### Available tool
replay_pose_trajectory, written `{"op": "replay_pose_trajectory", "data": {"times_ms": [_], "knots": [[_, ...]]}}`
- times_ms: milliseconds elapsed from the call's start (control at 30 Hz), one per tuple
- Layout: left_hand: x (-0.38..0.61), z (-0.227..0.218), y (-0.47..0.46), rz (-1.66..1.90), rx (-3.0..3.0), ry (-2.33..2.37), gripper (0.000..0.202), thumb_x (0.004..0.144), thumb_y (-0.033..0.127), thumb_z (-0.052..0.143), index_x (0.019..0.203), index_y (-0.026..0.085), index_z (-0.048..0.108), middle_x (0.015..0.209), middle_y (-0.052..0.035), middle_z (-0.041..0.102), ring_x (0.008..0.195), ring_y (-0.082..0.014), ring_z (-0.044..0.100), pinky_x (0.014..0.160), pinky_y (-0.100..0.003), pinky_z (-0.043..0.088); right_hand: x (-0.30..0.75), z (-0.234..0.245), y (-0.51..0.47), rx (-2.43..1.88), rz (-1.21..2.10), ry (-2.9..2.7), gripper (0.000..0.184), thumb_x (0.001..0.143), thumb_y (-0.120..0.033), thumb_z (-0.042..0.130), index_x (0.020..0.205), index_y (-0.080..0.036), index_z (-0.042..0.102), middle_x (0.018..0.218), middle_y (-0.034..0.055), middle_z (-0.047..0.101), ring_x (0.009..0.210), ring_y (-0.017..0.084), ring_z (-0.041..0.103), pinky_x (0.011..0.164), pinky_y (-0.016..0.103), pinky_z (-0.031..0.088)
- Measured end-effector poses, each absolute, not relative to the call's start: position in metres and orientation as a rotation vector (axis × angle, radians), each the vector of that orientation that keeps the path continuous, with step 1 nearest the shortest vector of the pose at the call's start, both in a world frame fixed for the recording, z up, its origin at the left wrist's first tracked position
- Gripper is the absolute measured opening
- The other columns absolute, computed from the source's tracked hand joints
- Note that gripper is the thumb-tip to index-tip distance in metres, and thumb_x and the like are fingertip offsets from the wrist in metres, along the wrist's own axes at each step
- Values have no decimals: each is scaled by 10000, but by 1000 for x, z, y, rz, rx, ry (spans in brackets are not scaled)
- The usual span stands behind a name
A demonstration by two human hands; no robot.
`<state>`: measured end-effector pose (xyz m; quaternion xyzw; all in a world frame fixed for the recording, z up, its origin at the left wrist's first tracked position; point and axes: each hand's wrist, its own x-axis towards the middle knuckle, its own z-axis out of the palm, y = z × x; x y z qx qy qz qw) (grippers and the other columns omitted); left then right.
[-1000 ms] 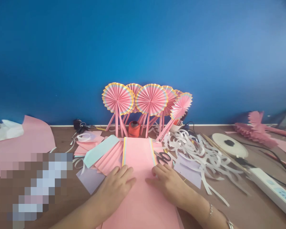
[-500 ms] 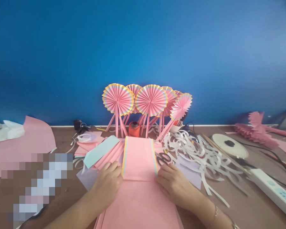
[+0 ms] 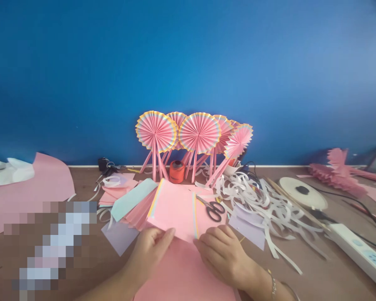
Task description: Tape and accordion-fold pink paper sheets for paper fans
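A sheet of pink paper (image 3: 173, 205) with yellow and blue striped side edges lies slanted in front of me, its near edge lifted. My left hand (image 3: 152, 248) has its fingers curled at the near left edge, thumb stretched along it. At the near right corner my right hand (image 3: 222, 255) is closed on the same sheet, fingertips hidden under the knuckles. Beneath both hands lies a larger pink sheet (image 3: 184, 267). Black-handled scissors (image 3: 214, 210) rest just right of the striped sheet, above my right hand.
Pink pleated paper fans (image 3: 199, 133) stand against the blue wall behind an orange spool (image 3: 176, 172). White paper strips (image 3: 253, 192) lie tangled to the right, near a white power strip (image 3: 360, 248). A light-blue folded paper (image 3: 133, 200) and pink pleated pieces lie left.
The striped sheet has turned from straight to slanted, its near edge raised. My left hand has moved down and turned thumb-up; my right hand has dropped slightly, and the scissors are uncovered.
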<state>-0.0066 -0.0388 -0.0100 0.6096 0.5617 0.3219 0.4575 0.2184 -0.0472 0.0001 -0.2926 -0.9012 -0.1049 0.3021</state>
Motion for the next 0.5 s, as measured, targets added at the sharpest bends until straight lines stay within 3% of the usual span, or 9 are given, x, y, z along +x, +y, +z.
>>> {"op": "replay_pose_trajectory", "data": {"times_ms": [67,133,200,267,400,500], "knots": [[-11,-12,-37,870,1645,1496,440,885,393,456,497,186,468,461,68,285,438,-91,301,443,-236,233,217,3,-47,-768,-252,-2404,208,836,-18,470,957,-132,595,760,41,654,748,167,560,667,313,345],[-19,-9,-34,1127,1942,1469,346,904,278,429,598,175,555,551,32,426,524,-118,428,519,-243,331,218,5,-46,-782,-232,-2386,227,839,-37,472,1009,-137,583,789,42,658,763,166,570,682,315,361],[-26,-2,-31,1425,2332,1332,247,892,144,405,842,168,646,747,-27,552,726,-165,532,685,-289,395,221,7,-47,-795,-256,-2323,255,834,-44,473,1048,-141,571,808,46,660,769,166,572,691,318,372],[-28,5,-30,1549,2688,1240,337,864,39,393,1064,172,629,831,-46,567,823,-183,536,767,-334,372,224,8,-49,-772,-314,-2234,259,812,-33,481,1025,-152,568,796,43,654,772,167,569,697,320,381],[-14,3,-33,1180,3017,1392,406,846,-29,401,1170,144,572,756,-25,551,725,-174,504,695,-334,334,220,7,-57,-706,-397,-2160,110,811,-175,568,918,-185,547,755,32,632,795,184,559,729,333,387],[0,-11,-37,694,3086,1451,433,826,-32,388,1203,124,534,770,-38,554,706,-194,492,648,-339,346,212,3,-56,-836,-340,-2276,181,840,-282,573,992,-186,550,859,48,655,844,194,552,766,341,355]]}}
